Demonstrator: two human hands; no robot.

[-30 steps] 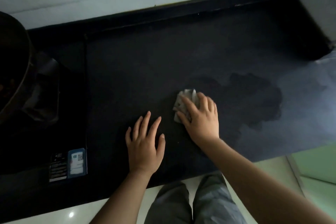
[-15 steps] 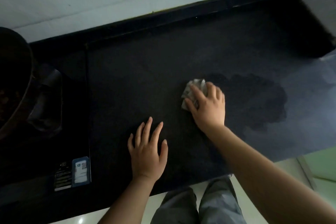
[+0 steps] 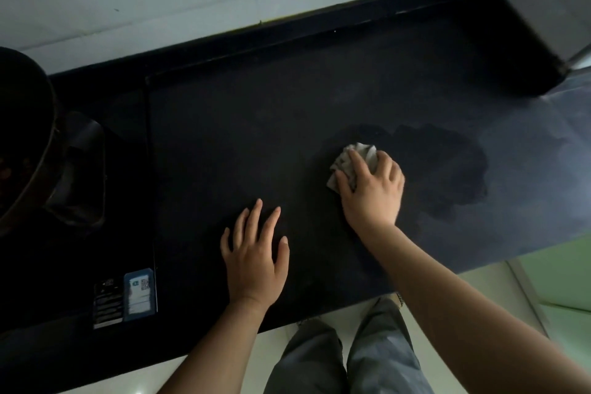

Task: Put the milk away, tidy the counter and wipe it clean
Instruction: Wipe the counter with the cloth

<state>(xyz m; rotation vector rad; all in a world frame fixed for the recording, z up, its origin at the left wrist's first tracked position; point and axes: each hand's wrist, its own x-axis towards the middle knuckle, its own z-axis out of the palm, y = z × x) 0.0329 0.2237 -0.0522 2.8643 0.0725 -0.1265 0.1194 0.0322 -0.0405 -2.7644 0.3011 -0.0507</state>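
A crumpled light grey cloth [image 3: 359, 155] lies on the dark counter [image 3: 256, 125]. My right hand [image 3: 371, 189] grips it from above, fingers curled over it, pressing it onto the counter at the left edge of a dark wet patch [image 3: 447, 169]. My left hand [image 3: 256, 253] rests flat on the counter nearer the front edge, fingers spread and holding nothing. No milk is in view.
A black cooktop [image 3: 105, 233] with a blue label [image 3: 139, 294] adjoins the counter on the left, and a dark pot [image 3: 19, 137] stands on it. White tiled wall runs behind. A grey appliance side [image 3: 543, 9] closes the right back corner.
My right hand has pushed the cloth away from me and to the right, up to the wet patch. My left hand has stayed flat in place.
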